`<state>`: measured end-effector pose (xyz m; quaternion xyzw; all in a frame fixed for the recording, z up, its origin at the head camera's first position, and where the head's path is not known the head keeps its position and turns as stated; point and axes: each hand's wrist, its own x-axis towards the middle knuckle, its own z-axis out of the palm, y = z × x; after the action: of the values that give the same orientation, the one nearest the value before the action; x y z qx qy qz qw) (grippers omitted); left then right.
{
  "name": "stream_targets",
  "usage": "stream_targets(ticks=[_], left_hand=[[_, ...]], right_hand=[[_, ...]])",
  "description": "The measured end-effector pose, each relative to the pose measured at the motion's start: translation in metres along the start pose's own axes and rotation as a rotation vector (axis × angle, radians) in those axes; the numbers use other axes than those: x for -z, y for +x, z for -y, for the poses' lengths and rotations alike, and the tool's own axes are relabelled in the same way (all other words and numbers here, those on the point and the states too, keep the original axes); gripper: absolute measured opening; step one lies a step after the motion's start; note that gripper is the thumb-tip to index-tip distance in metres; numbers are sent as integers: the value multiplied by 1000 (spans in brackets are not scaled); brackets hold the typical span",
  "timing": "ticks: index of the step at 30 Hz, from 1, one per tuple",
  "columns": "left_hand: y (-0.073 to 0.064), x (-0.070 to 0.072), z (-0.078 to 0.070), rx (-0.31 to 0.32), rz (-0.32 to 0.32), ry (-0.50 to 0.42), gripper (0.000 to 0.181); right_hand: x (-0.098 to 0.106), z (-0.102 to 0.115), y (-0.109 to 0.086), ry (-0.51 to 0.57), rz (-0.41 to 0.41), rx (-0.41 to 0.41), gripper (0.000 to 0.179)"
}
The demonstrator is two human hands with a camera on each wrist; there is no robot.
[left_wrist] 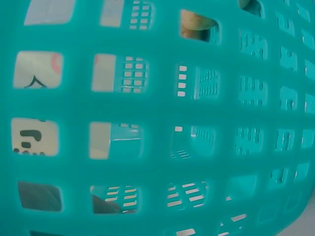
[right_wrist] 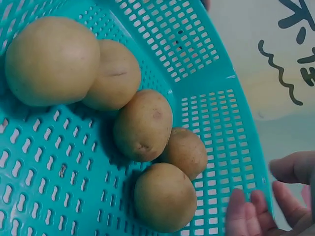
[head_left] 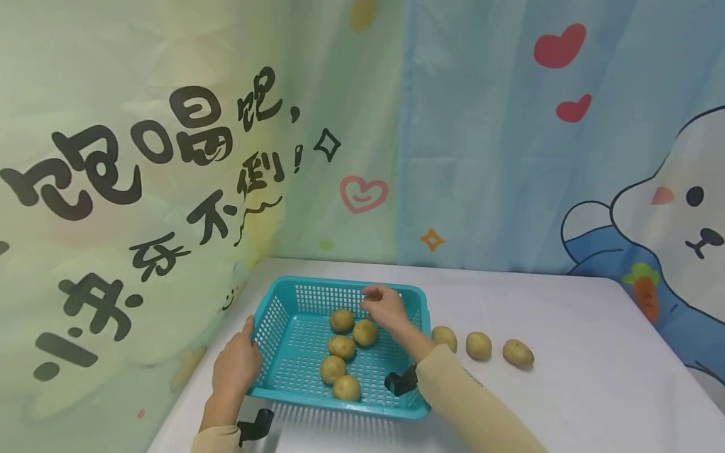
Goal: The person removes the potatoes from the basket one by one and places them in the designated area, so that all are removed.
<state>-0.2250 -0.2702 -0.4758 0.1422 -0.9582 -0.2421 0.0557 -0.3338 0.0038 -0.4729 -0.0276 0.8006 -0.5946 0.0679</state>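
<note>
The blue basket point(head_left: 306, 399) sits on the left part of the table point(head_left: 595, 377). It looks like hard, shiny plastic, a long box with round corners and lots of little holes in its sides and bottom. The left hand point(head_left: 236, 363) grips its left side, thumb up at the rim. The right hand point(head_left: 386, 307) is over the far right part of the basket. Its fingers are loosely bent, with a gap by the thumb, and it holds nothing.

Five potatoes point(head_left: 342, 347) lie inside in a bendy line from far to near. They are tan, round and lumpy, and some have small marks on the skin. Three more potatoes point(head_left: 479, 346) sit in a row on the table, right of the basket.

The table top is white and smooth. Behind it hangs a wrinkly blue cloth point(head_left: 481, 126) with red hearts point(head_left: 561, 49) and a white cartoon animal point(head_left: 693, 245). On the left is a yellow-green cloth point(head_left: 68, 75) with big black writing point(head_left: 201, 104).
</note>
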Motion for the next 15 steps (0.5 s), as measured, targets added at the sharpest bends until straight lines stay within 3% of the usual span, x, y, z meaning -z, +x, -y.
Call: stream_targets(ticks=[9,15], left_hand=[[0,-2,1,-4,-6,18,59],[1,-3,1,-2,-11,20,59]], right_hand=[[1,-11,0,-223,71,-16,37],[2,-20,0,-296,131,11,43]])
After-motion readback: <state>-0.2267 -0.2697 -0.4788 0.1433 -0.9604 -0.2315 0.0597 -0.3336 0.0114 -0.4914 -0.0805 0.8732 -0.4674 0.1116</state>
